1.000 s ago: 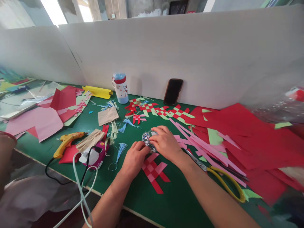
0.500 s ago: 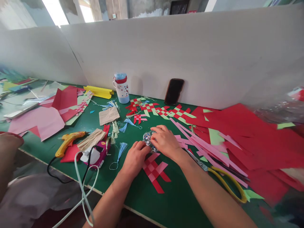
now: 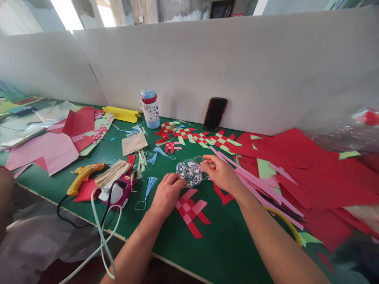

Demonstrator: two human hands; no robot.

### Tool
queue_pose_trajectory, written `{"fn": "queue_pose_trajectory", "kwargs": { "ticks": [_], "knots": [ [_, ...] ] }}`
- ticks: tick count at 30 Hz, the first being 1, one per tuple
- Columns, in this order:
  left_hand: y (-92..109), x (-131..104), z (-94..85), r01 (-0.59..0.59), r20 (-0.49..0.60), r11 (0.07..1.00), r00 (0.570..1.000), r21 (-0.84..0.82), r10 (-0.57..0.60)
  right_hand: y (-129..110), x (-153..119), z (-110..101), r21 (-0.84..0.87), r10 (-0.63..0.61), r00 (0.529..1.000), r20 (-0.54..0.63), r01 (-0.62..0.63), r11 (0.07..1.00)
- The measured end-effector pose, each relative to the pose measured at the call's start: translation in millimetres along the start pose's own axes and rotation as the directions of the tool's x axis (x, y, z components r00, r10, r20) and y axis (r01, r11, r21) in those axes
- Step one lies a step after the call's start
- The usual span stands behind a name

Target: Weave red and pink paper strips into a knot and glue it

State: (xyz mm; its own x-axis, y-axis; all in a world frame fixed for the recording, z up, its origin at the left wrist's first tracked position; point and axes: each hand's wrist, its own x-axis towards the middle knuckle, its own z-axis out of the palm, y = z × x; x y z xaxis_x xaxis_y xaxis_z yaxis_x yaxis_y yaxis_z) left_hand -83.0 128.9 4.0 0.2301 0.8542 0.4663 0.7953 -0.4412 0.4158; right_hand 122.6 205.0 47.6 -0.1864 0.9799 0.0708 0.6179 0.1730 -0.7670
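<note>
A clear flower-shaped case (image 3: 189, 172) full of small googly eyes lies on the green table. My left hand (image 3: 168, 193) rests at its lower left edge, fingers curled and touching the rim. At its right side my right hand (image 3: 220, 171) has thumb and index finger pressed together at what looks like the case's clear lid. Just below the case lies a woven red and pink paper fish (image 3: 188, 207). Scissors with yellow handles (image 3: 288, 227) are partly hidden beneath my right forearm.
A yellow glue gun (image 3: 85, 177), a purple box (image 3: 128, 193) and looping cables are at the left. Behind stand a bottle (image 3: 151, 112) and a phone (image 3: 215, 114). Red paper (image 3: 322, 177) and pink strips cover the right. Another person's arm shows at the left edge.
My right hand has moved right, off the middle of the case, and the case's googly eyes now show in full. My left hand stays at the rim.
</note>
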Motion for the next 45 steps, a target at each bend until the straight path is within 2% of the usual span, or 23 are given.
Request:
{"fn": "queue_pose_trajectory", "kwargs": {
  "ticks": [5,10,14,17,20,23,27,32,40,45],
  "knots": [
    [10,7,-6.5,-0.056,-0.084,0.998,0.995,-0.025,0.054,0,-8,-6,0.232,0.134,0.979,0.155,-0.168,0.958],
    [19,22,-11.8,-0.112,-0.072,0.994,0.991,-0.009,0.112,0,-8,-18,0.424,0.17,0.953,0.251,-0.266,0.866],
    [23,43,-12.7,-0.122,-0.038,0.991,0.992,-0.059,0.12,4,-4,-30,0.519,0.192,0.956,0.224,-0.284,0.806],
    [22,55,-5.9,-0.012,-0.055,0.987,0.999,-0.158,0.003,11,0,-38,0.553,0.214,0.967,0.139,-0.255,0.793],
    [16,57,8.4,0.165,-0.03,0.954,0.984,-0.25,-0.178,18,3,-42,0.54,0.235,0.971,0.054,-0.226,0.811],
    [10,51,23.9,0.257,0.059,0.918,0.966,-0.303,-0.251,25,3,-39,0.501,0.234,0.972,-0.009,-0.198,0.843],
    [10,46,35.6,0.287,0.13,0.897,0.957,-0.336,-0.258,31,3,-30,0.428,0.205,0.977,-0.061,-0.161,0.89],
    [14,47,36.7,0.33,0.183,0.885,0.941,-0.328,-0.283,33,1,-24,0.318,0.149,0.984,-0.102,-0.11,0.942],
    [12,45,39.0,0.326,0.184,0.901,0.942,-0.286,-0.282,34,-5,-17,0.129,0.045,0.993,-0.113,-0.03,0.991],
    [12,44,40.8,0.313,0.174,0.909,0.946,-0.276,-0.273,40,-5,-14,0.081,0.014,0.994,-0.112,-0.005,0.997]
  ]
}}
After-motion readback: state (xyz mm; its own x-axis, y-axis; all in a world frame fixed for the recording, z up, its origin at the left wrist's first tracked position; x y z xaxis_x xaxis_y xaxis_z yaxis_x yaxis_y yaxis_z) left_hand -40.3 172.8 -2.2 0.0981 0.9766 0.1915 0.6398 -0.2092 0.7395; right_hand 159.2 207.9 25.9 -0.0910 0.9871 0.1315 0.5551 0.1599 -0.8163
